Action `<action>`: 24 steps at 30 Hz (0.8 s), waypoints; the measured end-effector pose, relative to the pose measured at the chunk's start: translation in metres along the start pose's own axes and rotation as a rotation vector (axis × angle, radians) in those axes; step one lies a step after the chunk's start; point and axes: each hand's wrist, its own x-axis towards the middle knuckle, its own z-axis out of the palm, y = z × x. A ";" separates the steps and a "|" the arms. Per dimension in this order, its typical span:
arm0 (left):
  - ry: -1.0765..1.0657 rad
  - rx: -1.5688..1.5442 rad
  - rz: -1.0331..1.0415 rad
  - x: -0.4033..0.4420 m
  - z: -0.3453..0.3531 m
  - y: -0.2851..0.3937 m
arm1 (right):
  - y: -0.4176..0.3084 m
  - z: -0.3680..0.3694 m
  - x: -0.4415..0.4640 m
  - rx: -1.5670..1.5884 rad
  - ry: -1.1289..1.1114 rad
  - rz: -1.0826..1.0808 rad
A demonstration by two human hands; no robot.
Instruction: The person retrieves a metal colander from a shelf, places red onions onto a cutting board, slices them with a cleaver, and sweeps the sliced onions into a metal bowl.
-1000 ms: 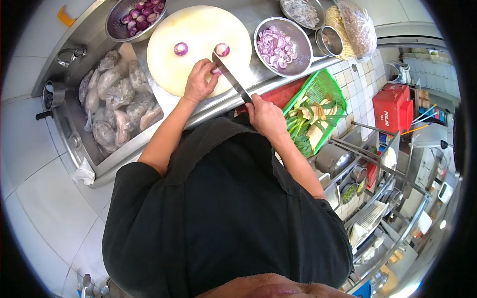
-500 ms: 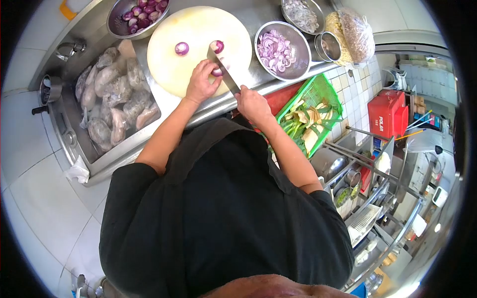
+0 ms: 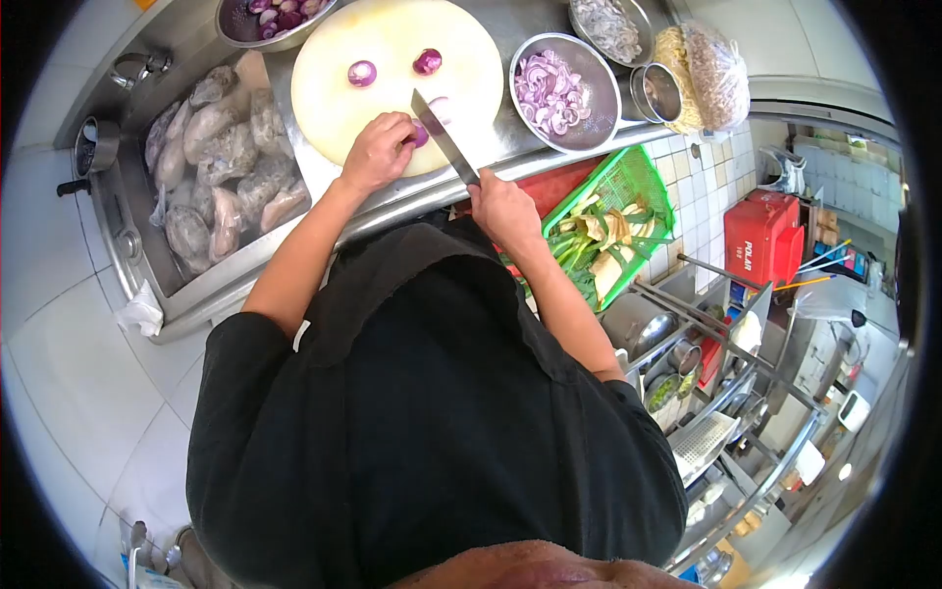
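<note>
My left hand [image 3: 379, 151] is closed on a purple onion piece [image 3: 419, 133] at the lower part of the round, pale cutting board [image 3: 329, 44]. My right hand [image 3: 503, 204] grips the handle of a knife [image 3: 446, 138], whose blade points up and left over the board, just right of that piece. A pale cut slice [image 3: 441, 108] lies beside the blade. Farther up on the board sit two onions, one at the left [image 3: 362, 74] and one at the right [image 3: 428, 62]. Sliced onion [image 3: 551, 93] fills part of a metal colander [image 3: 607, 119] right of the board.
Left of the board, a sink [image 3: 172, 285] holds several bagged pieces of meat [image 3: 226, 137]. A bowl of purple onions [image 3: 245, 37] stands at the top. Right of my right hand is a green basket of vegetables [image 3: 665, 187]. Behind it are a red box [image 3: 756, 236] and metal racks [image 3: 746, 358].
The knife has moved away from the onion at the upper right and down beside the piece in my left hand. My right hand has shifted slightly left. A pale slice now shows beside the blade.
</note>
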 end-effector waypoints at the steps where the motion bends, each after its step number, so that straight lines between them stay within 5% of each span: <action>1: -0.025 0.004 -0.009 0.003 0.000 -0.001 | -0.003 -0.006 -0.001 -0.018 -0.003 -0.004; 24: -0.064 0.035 -0.079 0.000 0.006 -0.005 | -0.006 0.003 0.005 -0.043 -0.017 -0.046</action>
